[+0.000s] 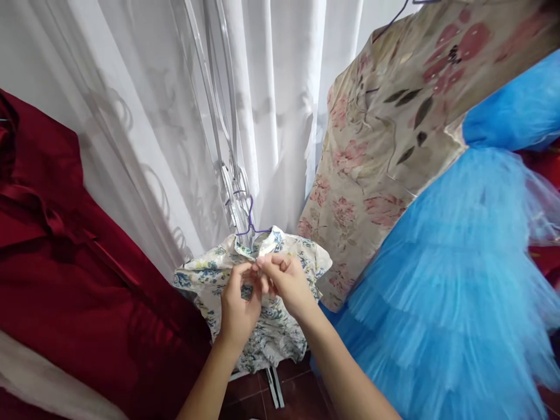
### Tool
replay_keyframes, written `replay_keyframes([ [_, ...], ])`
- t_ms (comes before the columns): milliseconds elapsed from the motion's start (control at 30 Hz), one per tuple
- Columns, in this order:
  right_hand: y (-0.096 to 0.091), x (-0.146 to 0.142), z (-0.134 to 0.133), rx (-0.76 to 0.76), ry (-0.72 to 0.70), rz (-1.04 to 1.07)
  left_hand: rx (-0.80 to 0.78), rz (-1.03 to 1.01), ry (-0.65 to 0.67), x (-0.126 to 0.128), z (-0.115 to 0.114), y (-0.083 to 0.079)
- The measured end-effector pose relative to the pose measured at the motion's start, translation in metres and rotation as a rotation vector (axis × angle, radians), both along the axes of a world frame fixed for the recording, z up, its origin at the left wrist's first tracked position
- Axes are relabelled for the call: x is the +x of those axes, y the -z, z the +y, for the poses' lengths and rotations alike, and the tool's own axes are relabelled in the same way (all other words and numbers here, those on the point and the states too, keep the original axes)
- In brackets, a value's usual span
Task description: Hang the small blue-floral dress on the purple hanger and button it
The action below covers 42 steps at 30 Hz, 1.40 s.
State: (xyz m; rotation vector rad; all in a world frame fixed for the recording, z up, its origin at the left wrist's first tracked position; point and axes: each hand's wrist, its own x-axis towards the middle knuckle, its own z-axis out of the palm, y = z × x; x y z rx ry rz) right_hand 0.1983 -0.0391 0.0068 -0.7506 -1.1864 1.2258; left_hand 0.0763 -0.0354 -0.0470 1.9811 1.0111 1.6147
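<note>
A white short-sleeved garment with a blue and yellow floral print [210,280] hangs in front of me on a thin purple hanger [251,219]. Both hands meet at the front of its neckline, just below the collar [266,240]. My left hand [240,303] pinches the collar edge between thumb and forefinger. From the other side, my right hand [284,280] grips the same spot, its fingers curled. Whatever small fastening may lie between the fingertips is hidden.
A white metal stand [231,140] rises behind the garment, against white curtains [280,87]. To the left hangs a dark red garment [109,280]. On the right are a beige flowered dress [354,169] and a blue layered tulle dress [437,280]. Dark red floor tiles [245,399] show below.
</note>
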Motion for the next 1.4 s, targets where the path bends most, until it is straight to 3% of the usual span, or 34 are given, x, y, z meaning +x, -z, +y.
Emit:
replay_keyframes([
  [100,-0.007,-0.001,0.016,0.024,0.102,0.09,-0.033,0.059,0.095,-0.005,0.002,-0.001],
  [200,-0.011,-0.002,0.015,0.026,0.093,0.041,-0.029,0.014,0.086,-0.014,0.007,-0.009],
  [300,-0.008,-0.002,0.003,0.013,0.081,-0.042,-0.001,0.024,0.014,-0.025,0.016,-0.032],
  [467,0.006,-0.003,-0.008,0.109,0.145,-0.193,0.122,0.308,0.008,-0.035,0.019,-0.073],
  [600,0.019,-0.008,-0.004,0.223,0.296,-0.366,0.216,0.225,-0.117,-0.027,0.007,-0.079],
  [700,0.03,-0.01,-0.001,0.235,0.305,-0.443,0.184,0.111,-0.219,-0.026,0.007,-0.07],
  [767,0.041,-0.008,-0.003,0.22,0.265,-0.481,0.166,-0.027,-0.318,-0.038,0.016,-0.062],
  [900,0.067,0.0,-0.021,0.163,0.105,-0.507,0.119,-0.55,-0.519,-0.1,0.044,-0.048],
  [1000,0.081,0.002,-0.037,0.107,0.01,-0.495,-0.154,-0.986,-0.508,-0.145,0.054,-0.029],
  [1067,0.088,0.004,-0.042,0.069,-0.034,-0.465,-0.344,-1.103,-0.477,-0.153,0.051,-0.005],
  [1167,0.104,0.013,-0.039,-0.004,-0.059,-0.402,-0.579,-1.132,-0.4,-0.124,0.033,0.039],
  [1267,0.133,0.039,-0.032,-0.076,0.029,-0.425,-0.743,-1.102,-0.232,-0.066,0.003,0.074],
  [1333,0.155,0.062,-0.033,-0.087,0.096,-0.535,-0.818,-1.057,-0.087,-0.026,-0.02,0.083],
  [1400,0.171,0.082,-0.042,-0.044,0.115,-0.656,-0.858,-0.958,0.093,0.008,-0.042,0.079],
])
